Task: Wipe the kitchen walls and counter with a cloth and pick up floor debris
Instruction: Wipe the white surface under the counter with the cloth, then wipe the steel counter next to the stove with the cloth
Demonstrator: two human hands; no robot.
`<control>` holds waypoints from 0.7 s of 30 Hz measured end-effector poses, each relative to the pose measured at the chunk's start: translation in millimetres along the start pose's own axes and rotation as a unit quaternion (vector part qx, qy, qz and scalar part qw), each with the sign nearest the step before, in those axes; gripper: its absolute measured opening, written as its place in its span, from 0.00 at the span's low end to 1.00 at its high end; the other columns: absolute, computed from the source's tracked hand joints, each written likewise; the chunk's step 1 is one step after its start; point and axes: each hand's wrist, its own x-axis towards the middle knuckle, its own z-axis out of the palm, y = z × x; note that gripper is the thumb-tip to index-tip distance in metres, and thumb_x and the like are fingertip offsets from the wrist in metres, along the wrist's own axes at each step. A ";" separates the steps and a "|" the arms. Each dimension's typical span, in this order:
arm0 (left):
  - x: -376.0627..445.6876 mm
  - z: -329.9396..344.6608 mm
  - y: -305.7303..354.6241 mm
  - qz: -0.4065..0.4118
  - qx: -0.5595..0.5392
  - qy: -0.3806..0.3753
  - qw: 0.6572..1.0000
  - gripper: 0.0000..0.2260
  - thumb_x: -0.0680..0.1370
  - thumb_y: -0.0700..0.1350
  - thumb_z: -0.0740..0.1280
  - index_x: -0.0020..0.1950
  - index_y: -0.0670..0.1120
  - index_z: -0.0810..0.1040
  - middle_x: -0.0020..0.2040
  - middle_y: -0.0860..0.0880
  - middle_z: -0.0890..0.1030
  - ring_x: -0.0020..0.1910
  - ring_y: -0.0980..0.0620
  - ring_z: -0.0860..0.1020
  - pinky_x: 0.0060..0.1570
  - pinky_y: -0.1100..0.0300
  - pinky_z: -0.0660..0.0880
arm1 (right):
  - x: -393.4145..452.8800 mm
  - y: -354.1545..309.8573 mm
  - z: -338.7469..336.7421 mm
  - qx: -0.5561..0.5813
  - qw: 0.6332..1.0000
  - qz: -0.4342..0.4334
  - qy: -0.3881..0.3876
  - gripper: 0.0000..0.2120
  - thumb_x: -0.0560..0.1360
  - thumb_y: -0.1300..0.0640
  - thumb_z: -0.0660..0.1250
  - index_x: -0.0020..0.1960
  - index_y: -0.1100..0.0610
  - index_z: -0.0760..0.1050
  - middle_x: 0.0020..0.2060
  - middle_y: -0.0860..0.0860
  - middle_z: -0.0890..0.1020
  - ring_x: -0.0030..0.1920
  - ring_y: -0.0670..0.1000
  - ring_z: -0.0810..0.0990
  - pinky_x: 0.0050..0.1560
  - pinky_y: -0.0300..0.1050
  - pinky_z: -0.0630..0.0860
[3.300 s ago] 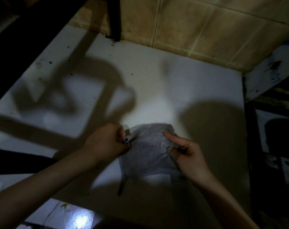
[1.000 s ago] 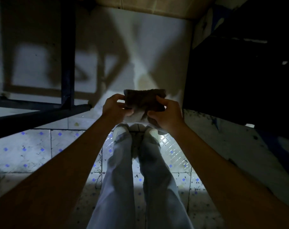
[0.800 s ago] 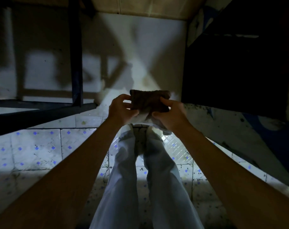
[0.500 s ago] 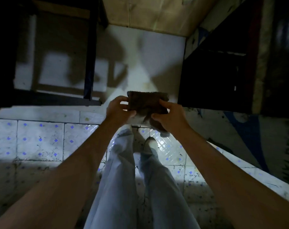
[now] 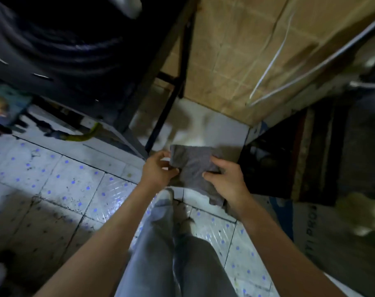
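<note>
cloth (image 5: 192, 166): grey, speckled, rumpled, frayed lower edge | left hand (image 5: 158, 171): edge was pinched | right hand (image 5: 226, 181): cloth was gripped

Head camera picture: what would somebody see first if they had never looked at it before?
First, the gray cloth in the middle, held up in front of the person by the left hand and the right hand, one at each side. Below it run the person's gray trousers, standing on a white floor of tiles with little blue dots. Up top right is a tan tiled wall.
</note>
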 end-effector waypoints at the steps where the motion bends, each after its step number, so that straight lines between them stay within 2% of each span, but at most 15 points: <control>1: -6.6 -4.8 5.1 0.006 -0.004 0.012 1.000 0.19 0.67 0.28 0.72 0.40 0.50 0.72 0.41 0.46 0.80 0.43 0.45 0.79 0.45 0.50 0.78 | -4.2 -9.4 -2.4 -0.008 1.000 -0.007 -0.014 0.27 0.72 0.66 0.71 0.69 0.60 0.69 0.66 0.53 0.74 0.61 0.45 0.72 0.57 0.34 0.69; 4: -26.6 -18.8 26.4 0.025 -0.008 0.042 0.999 0.15 0.68 0.30 0.73 0.41 0.48 0.73 0.41 0.50 0.79 0.41 0.49 0.79 0.43 0.57 0.76 | -15.8 -37.2 -10.2 -0.023 0.998 -0.035 -0.042 0.26 0.73 0.64 0.70 0.70 0.59 0.69 0.69 0.53 0.71 0.66 0.47 0.71 0.55 0.31 0.67; 7: -44.2 -33.3 48.2 0.044 -0.007 0.064 0.997 0.13 0.70 0.31 0.72 0.45 0.45 0.74 0.39 0.53 0.78 0.35 0.61 0.78 0.33 0.70 0.75 | -28.0 -62.1 -11.8 -0.036 0.996 -0.054 -0.062 0.26 0.74 0.64 0.69 0.71 0.58 0.68 0.69 0.53 0.71 0.67 0.50 0.71 0.55 0.32 0.68; 8: -49.0 -38.4 54.1 0.050 -0.008 0.071 0.996 0.13 0.70 0.31 0.71 0.44 0.47 0.74 0.39 0.54 0.78 0.34 0.61 0.78 0.33 0.70 0.76 | -32.0 -69.8 -11.7 -0.038 0.995 -0.060 -0.066 0.26 0.74 0.64 0.69 0.71 0.58 0.68 0.69 0.53 0.71 0.67 0.50 0.71 0.54 0.32 0.68; 11: -60.3 -55.9 65.4 0.060 0.009 0.102 0.993 0.17 0.70 0.34 0.73 0.42 0.54 0.72 0.42 0.51 0.80 0.42 0.52 0.80 0.42 0.55 0.80 | -43.6 -88.9 -8.9 -0.043 0.993 -0.088 -0.070 0.25 0.73 0.64 0.70 0.70 0.58 0.69 0.67 0.53 0.73 0.65 0.50 0.72 0.52 0.31 0.69; 12: -63.5 -62.1 68.0 0.063 0.016 0.107 0.992 0.17 0.69 0.35 0.73 0.42 0.55 0.72 0.43 0.50 0.80 0.43 0.51 0.80 0.43 0.54 0.79 | -47.5 -93.7 -7.3 -0.041 0.992 -0.093 -0.071 0.25 0.73 0.64 0.70 0.69 0.58 0.70 0.67 0.53 0.73 0.65 0.49 0.72 0.52 0.30 0.69; 18: -76.5 -108.5 85.2 0.072 -0.002 0.117 0.991 0.14 0.71 0.34 0.72 0.45 0.51 0.74 0.46 0.49 0.80 0.45 0.50 0.80 0.42 0.60 0.78 | -61.1 -122.4 14.4 -0.036 0.992 -0.101 -0.071 0.24 0.72 0.62 0.71 0.67 0.55 0.73 0.67 0.52 0.74 0.66 0.50 0.72 0.60 0.38 0.72; 21: -70.8 -146.6 93.0 0.079 0.000 0.111 0.991 0.13 0.71 0.32 0.72 0.45 0.50 0.75 0.46 0.48 0.80 0.43 0.50 0.80 0.39 0.62 0.77 | -61.9 -146.8 40.7 -0.041 0.991 -0.110 -0.059 0.24 0.72 0.61 0.71 0.67 0.55 0.73 0.66 0.51 0.75 0.65 0.49 0.73 0.58 0.36 0.71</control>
